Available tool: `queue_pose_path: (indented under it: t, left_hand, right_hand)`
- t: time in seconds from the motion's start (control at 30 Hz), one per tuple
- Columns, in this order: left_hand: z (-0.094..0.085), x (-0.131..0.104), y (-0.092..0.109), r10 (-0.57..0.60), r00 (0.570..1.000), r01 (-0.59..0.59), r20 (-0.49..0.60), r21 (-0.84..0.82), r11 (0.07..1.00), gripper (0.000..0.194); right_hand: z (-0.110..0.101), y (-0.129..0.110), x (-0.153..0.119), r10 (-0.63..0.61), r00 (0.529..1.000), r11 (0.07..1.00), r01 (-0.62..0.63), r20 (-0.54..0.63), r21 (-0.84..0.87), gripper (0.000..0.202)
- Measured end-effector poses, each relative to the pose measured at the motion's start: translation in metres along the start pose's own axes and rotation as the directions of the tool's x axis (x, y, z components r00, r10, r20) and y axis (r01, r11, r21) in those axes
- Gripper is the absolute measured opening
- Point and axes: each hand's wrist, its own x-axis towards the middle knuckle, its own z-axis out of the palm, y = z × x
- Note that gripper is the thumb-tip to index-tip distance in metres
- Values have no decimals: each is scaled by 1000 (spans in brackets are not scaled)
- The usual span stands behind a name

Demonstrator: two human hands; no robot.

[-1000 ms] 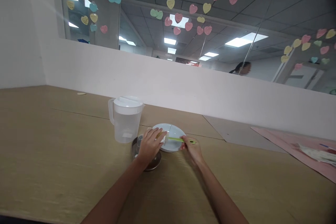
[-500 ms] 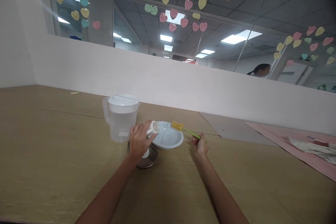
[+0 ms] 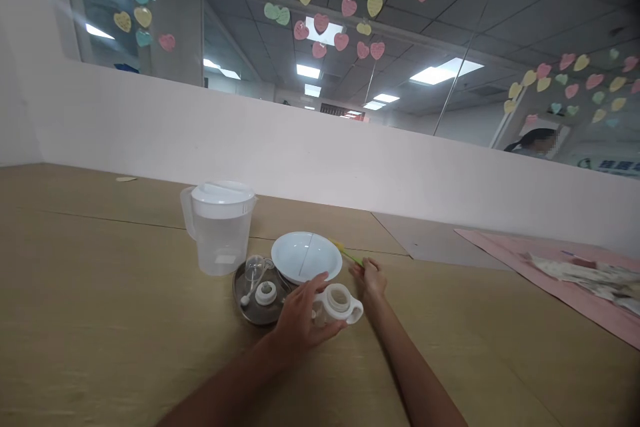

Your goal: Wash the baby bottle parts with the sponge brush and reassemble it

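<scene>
Jug first, far left of the white bowl: a translucent plastic pitcher (image 3: 219, 227) with a white lid and a side handle, standing upright on the pale wooden table (image 3: 100, 293). Nearer the bowl, touching its left rim by the look of it, sits a round dark metal tray (image 3: 240, 297) that carries small parts: a clear domed cap, a white ring and a little white spoon-like piece, kept together in one dish rather than loose on the wood.

The shallow white plastic bowl (image 3: 306, 257) itself sits upright, glossy and smooth, a seam-like line across its inside.

Just in front of the bowl, the left hand (image 3: 300, 320) wraps a small clear bottle with white looped handles (image 3: 337, 305), fingers curled round its body; the bottle lies tipped, its open mouth turned up toward the camera, so the inside is on show.

Right of the bowl, the right hand (image 3: 369, 278) is closed narrowly on the thin green handle of a yellow-headed brush (image 3: 345, 253), whose sponge end rests by the bowl's right rim.

Farther right of the bowl lies a pink mat (image 3: 525, 260) with crumpled wrappers on it.
</scene>
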Motion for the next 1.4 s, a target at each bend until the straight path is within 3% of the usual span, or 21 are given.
queue_pose_path:
  t: [0.07, 0.13, 0.27, 0.33, 0.53, 0.7, 0.83, 0.9, 1.0, 1.1, 1.17, 1.23, 1.3, 1.4]
  left_hand:
    - [-2, 0, 1, -40, 996, 42, 78, -17, 999, 71]
    - [-4, 1, 1, -83, 988, 88, 134, -29, 996, 67]
    - [-6, 1, 1, -152, 969, 161, 194, -32, 987, 63]
    - [-5, 1, 1, -169, 964, 179, 207, -31, 983, 62]
    - [-4, 2, 1, -214, 944, 240, 250, -79, 968, 49]
    - [-5, 2, 2, -198, 942, 230, 271, -91, 969, 50]
    - [-14, 10, -3, -59, 983, 65, 172, -32, 997, 52]
    - [-25, 18, -11, -18, 995, 13, 97, 53, 998, 37]
    - [-47, 32, -27, -97, 995, 93, 6, 233, 968, 24]
    - [-66, 42, -41, -326, 939, 344, -109, 326, 881, 29]
    - [-73, 45, -46, -435, 897, 421, -83, 464, 780, 30]
    - [-75, 45, -48, -511, 859, 414, -10, 601, 684, 31]
    - [-71, 44, -49, -577, 814, 375, 72, 694, 615, 32]
    - [-62, 41, -50, -644, 752, 339, 140, 756, 560, 34]
  right_hand:
    - [-2, 1, -2, -109, 993, 958, 115, 38, -264, 23]
    - [-3, 1, -4, -200, 970, 836, 242, 136, -493, 20]
    - [0, 0, -11, -252, 898, 590, 439, 362, -678, 21]
    - [2, 0, -14, -228, 874, 519, 482, 428, -706, 20]
    - [4, -2, -22, -214, 886, 547, 458, 412, -701, 9]
    - [3, -7, -23, -249, 872, 507, 488, 421, -711, 16]
    - [2, -11, -23, -333, 865, 502, 500, 376, -706, 34]
    - [1, -14, -23, -388, 852, 457, 508, 351, -730, 40]
    - [1, -20, -26, -408, 843, 369, 505, 352, -780, 49]
    - [2, -28, -33, -405, 850, 360, 487, 337, -795, 52]
    - [6, -35, -36, -415, 858, 383, 466, 302, -797, 56]
    - [14, -45, -39, -417, 853, 406, 485, 315, -775, 61]
    - [26, -57, -40, -407, 810, 425, 576, 421, -698, 61]
    - [54, -71, -40, -294, 700, 506, 691, 650, -516, 46]
